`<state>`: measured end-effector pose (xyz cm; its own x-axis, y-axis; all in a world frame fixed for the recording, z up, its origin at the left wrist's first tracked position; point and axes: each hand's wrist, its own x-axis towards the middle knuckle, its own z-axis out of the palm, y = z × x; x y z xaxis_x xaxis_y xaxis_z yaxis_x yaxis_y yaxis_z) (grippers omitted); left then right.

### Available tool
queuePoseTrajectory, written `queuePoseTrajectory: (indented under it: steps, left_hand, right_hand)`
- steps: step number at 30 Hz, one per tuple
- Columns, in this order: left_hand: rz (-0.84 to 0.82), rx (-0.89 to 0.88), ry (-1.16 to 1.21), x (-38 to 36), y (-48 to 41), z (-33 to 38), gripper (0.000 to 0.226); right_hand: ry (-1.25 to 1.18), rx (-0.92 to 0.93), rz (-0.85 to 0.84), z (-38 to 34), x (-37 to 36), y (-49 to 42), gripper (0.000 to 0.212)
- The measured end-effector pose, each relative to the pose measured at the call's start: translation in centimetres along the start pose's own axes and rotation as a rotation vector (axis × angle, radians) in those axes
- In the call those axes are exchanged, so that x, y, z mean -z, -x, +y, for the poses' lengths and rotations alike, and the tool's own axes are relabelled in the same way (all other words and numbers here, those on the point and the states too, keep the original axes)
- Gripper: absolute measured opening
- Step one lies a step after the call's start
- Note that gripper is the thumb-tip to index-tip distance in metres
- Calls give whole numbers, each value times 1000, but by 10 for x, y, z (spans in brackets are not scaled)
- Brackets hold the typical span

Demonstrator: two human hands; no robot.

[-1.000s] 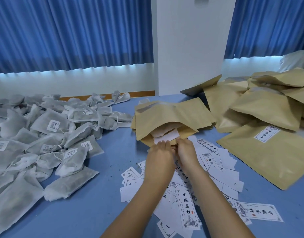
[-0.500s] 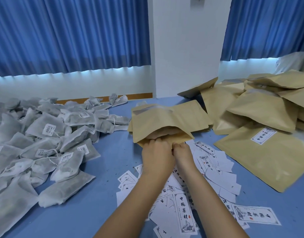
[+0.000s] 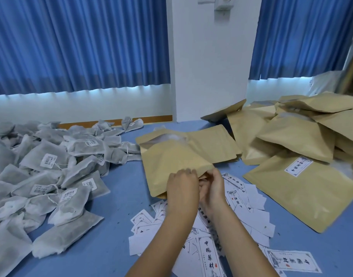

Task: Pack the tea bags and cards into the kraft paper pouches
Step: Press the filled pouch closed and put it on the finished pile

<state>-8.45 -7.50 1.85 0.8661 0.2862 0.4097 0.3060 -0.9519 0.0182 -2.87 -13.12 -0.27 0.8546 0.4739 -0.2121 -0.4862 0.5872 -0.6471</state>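
Observation:
A kraft paper pouch [image 3: 171, 158] lies in the middle of the blue table [image 3: 121, 196], its mouth toward me. My left hand [image 3: 182, 188] grips the near edge of that mouth, fingers curled over it. My right hand [image 3: 212, 188] pinches the same edge just to the right. The pouch's contents are hidden. A heap of grey tea bags [image 3: 47, 176] covers the left side. White printed cards [image 3: 241, 198] lie scattered under my forearms.
A stack of flat kraft pouches [image 3: 207, 140] lies behind the held one. Filled pouches pile up at the right [image 3: 297, 136], one with a label [image 3: 299, 196] nearest me. Blue curtains and a white wall stand behind the table.
The white card and tea bag that showed in the pouch mouth are now inside, out of sight. Both hands have closed the mouth's edges together and shifted slightly.

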Motion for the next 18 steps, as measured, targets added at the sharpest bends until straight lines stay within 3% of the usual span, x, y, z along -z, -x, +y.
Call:
queuePoseTrajectory:
  steps: [4,6,9,12,14,16,18]
  left_hand:
    - [71,73,14,1,12,1,6]
    - [28,130,-63,-2,19,3,11]
    - [1,119,131,-6,30,14,13]
    - [-177,296,686,-23,29,18,27]
    - [-262,511,1122,-27,23,7,27]
    - [-237,780,1718,-22,16,-6,23]
    - [-61,923,2044,-21,10,-23,24]
  right_hand:
    - [27,-56,34,1,4,-2,38]
    - [216,-25,120,4,7,-8,29]
    - [501,80,253,0,10,-14,33]
    - [332,71,227,-5,10,-14,11]
    - [118,38,158,-5,9,-11,16]
    - [78,37,61,-4,6,-8,21]
    - [100,8,-25,-2,2,-5,21]
